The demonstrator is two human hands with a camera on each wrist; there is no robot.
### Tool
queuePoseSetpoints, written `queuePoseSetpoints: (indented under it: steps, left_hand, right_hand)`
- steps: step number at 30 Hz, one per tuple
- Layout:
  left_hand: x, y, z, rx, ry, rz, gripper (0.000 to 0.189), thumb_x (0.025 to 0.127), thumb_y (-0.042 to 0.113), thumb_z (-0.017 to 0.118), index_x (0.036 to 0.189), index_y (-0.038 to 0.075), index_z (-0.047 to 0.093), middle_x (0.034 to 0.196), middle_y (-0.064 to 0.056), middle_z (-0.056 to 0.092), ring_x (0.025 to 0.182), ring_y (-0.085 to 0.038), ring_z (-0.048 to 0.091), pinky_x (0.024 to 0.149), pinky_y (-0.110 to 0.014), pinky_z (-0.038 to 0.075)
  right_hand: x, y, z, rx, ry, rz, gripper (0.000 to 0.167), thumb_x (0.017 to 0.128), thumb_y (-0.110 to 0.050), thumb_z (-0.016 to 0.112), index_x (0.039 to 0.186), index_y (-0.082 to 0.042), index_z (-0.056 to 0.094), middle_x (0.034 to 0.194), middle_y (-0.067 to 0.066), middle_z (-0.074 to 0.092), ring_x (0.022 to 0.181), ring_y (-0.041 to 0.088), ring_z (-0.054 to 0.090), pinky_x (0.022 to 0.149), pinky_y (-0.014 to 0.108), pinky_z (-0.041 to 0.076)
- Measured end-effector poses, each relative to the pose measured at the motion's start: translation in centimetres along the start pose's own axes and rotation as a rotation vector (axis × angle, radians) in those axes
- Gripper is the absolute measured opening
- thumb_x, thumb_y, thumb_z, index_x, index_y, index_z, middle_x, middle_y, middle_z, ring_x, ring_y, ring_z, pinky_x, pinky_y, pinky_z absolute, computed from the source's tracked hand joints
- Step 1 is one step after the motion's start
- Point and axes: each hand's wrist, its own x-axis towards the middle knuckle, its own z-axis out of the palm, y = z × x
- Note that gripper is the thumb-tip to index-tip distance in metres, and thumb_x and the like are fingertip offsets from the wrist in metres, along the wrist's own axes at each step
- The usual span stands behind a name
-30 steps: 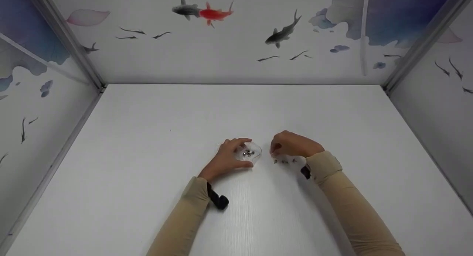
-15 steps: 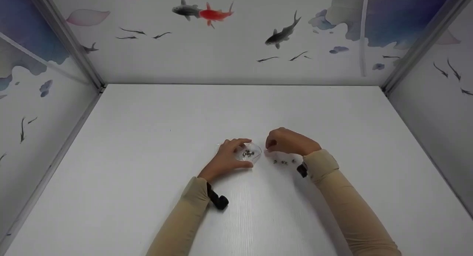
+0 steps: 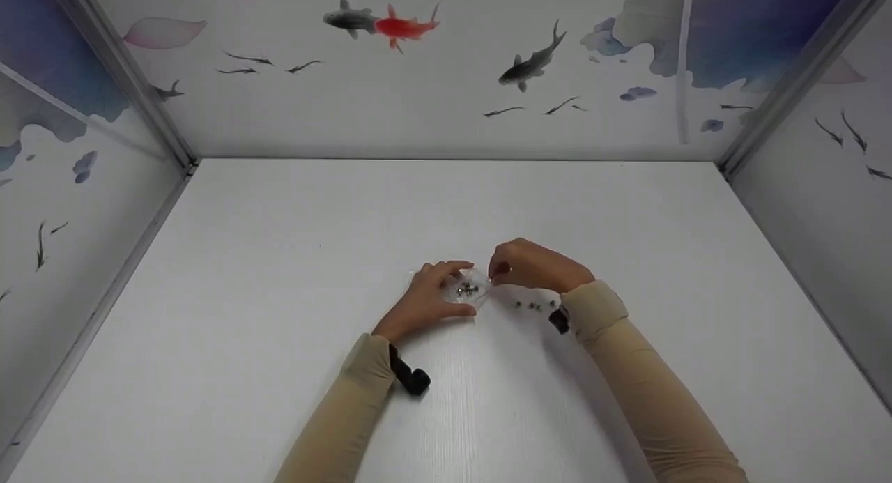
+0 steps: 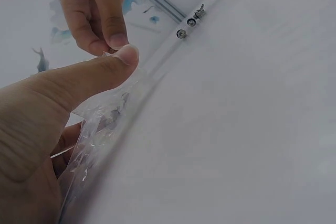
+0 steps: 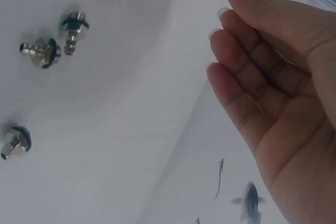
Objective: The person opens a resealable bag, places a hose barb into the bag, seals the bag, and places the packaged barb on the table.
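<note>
My left hand (image 3: 428, 291) holds a clear plastic bag (image 4: 97, 137), thumb and fingers spread around its mouth. Inside the bag lie several small metal fittings (image 3: 467, 288). At the bag's right-hand edge, my right hand (image 3: 540, 265) pinches a small thing between thumb and fingertips. It is mostly hidden and looks like another fitting. In the right wrist view, the other fingers of that hand are loosely bent, and the bag's red-lined edge shows beside the thumb. Several barbed metal hose fittings (image 5: 41, 52) with dark rings lie on the table below my right hand.
The white table (image 3: 279, 211) is enclosed by panels (image 3: 446, 106) printed with fish and leaves. Grey metal posts (image 3: 129, 72) stand at its back corners. Black camera mounts (image 3: 414, 381) stick out from both wrists.
My right hand has moved left, from beside the loose fittings to the edge of the bag. My left hand and the bag have stayed in place.
</note>
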Motion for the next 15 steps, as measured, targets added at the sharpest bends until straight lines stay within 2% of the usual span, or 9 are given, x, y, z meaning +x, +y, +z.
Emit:
queuePoseSetpoints:
  steps: [7,15]
  left_hand:
    - [0.05,-0.08,-0.02,0.010,0.002,0.009,0.076,0.074,0.043,0.081,0.140,0.023,0.048,0.120,0.000,0.059,0.105,-0.019,0.046,0.103,-0.047,0.028]
    - [0.05,-0.14,-0.01,0.002,-0.001,0.018,0.076,0.074,0.042,0.081,0.140,0.023,0.048,0.121,0.000,0.060,0.103,-0.018,0.046,0.099,-0.043,0.030]
  right_hand:
    - [0.31,-0.24,0.07,0.003,0.018,-0.076,0.015,0.087,-0.009,0.069,0.100,-0.004,0.074,0.096,0.005,0.070,0.089,0.017,0.065,0.081,0.032,0.053]
    - [0.60,-0.58,0.13,-0.013,0.014,-0.088,0.015,0.088,-0.008,0.069,0.101,-0.004,0.074,0.096,0.006,0.070,0.088,0.017,0.065,0.080,0.031,0.053]
